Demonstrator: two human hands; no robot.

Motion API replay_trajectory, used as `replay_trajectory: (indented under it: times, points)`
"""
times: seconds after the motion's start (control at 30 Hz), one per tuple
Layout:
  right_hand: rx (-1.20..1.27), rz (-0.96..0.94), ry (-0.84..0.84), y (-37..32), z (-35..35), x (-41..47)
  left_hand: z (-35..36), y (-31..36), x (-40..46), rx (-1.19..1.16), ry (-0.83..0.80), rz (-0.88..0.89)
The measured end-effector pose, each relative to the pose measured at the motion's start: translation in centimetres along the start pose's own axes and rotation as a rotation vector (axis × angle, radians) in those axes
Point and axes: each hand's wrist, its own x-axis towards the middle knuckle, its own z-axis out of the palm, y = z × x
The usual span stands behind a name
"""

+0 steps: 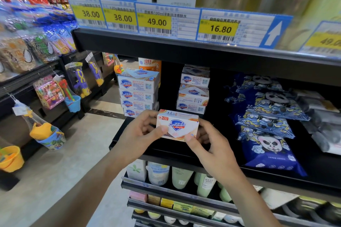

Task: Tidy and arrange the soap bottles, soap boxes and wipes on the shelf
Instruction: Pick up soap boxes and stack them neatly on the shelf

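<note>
1. Both hands hold one soap box in front of the black shelf, just above its front edge.
2. The left hand pinches the box's left end, thumb on the printed face, fingers curled behind.
3. The right hand pinches the lower right corner, thumb on the front, fingers wrapped round the right end.
4. The box faces the camera, tilted slightly, with a shield logo and a small red price sticker at its upper left.
5. Behind it on the shelf stand two stacks of soap boxes: the left stack at the shelf's left end, the right stack further back, with a gap between them.
6. An orange bottle stands behind the left stack.
7. To the right, well apart from the held box, blue wipes packs with panda prints lie overlapping in a row from back to front.
8. Grey packs lie beside the wipes at the far right.
9. Yellow price tags line the shelf edge above.
</note>
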Motion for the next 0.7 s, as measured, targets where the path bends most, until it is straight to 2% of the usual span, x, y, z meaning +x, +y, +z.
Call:
replay_trajectory:
  times: [0.17,0.43,0.7]
  points:
    - [-0.115,0.034,0.006,0.4,0.18,0.09,0.2,0.11,-0.06,-0.007,0.028,-0.008]
    - [-0.12,-0.075,0.072,0.44,0.25,-0.6,0.47,0.14,-0.06,0.006,0.051,-0.033]
    - [0.025,0.036,-0.004,1.0,-0.61,0.02,0.74,-0.05,0.06,0.041,0.083,-0.044]
